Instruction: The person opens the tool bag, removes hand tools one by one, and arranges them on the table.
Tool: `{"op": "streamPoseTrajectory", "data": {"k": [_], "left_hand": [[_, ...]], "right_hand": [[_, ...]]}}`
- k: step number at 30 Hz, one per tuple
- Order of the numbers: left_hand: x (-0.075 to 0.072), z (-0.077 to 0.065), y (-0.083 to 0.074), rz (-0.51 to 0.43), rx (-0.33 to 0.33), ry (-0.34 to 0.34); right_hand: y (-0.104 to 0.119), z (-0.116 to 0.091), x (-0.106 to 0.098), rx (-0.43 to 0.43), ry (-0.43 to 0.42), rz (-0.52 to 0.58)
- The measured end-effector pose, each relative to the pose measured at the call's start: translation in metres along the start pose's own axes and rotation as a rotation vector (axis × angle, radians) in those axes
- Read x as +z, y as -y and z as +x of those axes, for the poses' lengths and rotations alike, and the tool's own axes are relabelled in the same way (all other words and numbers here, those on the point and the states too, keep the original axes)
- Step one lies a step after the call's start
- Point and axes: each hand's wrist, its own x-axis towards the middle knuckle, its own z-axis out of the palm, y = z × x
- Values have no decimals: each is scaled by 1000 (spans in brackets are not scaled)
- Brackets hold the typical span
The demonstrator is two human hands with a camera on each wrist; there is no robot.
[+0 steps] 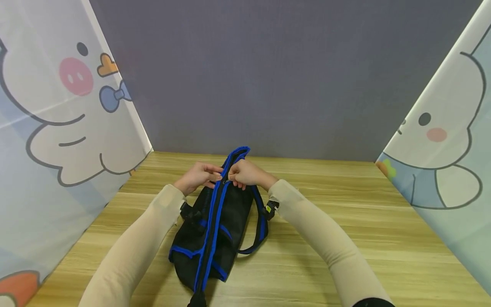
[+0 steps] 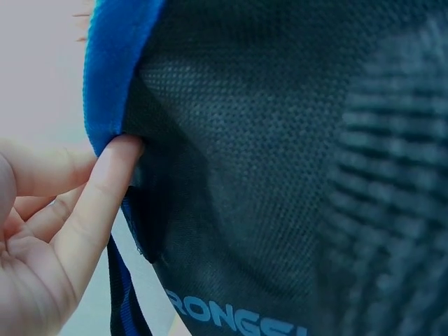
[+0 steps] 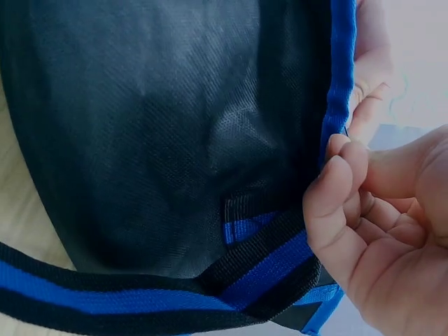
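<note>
A black bag (image 1: 239, 209) with blue trim lies lengthwise before me, its long zipper (image 1: 214, 217) running along the top. Near the far end, my left hand (image 1: 197, 175) pinches the blue-edged zipper border; the left wrist view shows its fingertip pressed against the black fabric beneath the blue binding (image 2: 115, 63). Opposite it, my right hand (image 1: 249, 172) has thumb and fingers pinched together at the zipper, by the small zipper pull (image 1: 227, 182). In the right wrist view, those curled fingers largely hide the pull.
A black-and-blue webbing strap (image 1: 262, 230) loops out on the bag's right side over the wooden table (image 1: 326, 264). Behind the table stands a grey panel (image 1: 268, 85). Cartoon-printed sheets (image 1: 46, 149) flank both sides.
</note>
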Motion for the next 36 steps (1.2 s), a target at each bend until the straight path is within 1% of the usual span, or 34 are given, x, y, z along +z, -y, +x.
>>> {"op": "streamPoseTrajectory", "data": {"k": [2, 7, 14, 17, 21, 27, 29, 36], "left_hand": [[0, 1, 1, -4, -3, -4], [0, 3, 3, -8, 17, -6], [-1, 3, 4, -18, 3, -11], [-1, 1, 3, -15, 8, -6], [0, 1, 0, -17, 12, -4], [-1, 0, 0, -19, 16, -12], [-1, 0, 0, -16, 8, -18], [0, 0, -1, -7, 6, -26]], "right_hand": [[2, -1, 2, -4, 15, 1], [6, -3, 7, -9, 54, 31], [9, -7, 12, 41, 71, 143], [10, -8, 14, 42, 74, 165], [15, -12, 16, 19, 91, 169], [24, -20, 23, -36, 160, 160], [25, -21, 26, -47, 181, 157], [30, -29, 32, -71, 198, 150]]}}
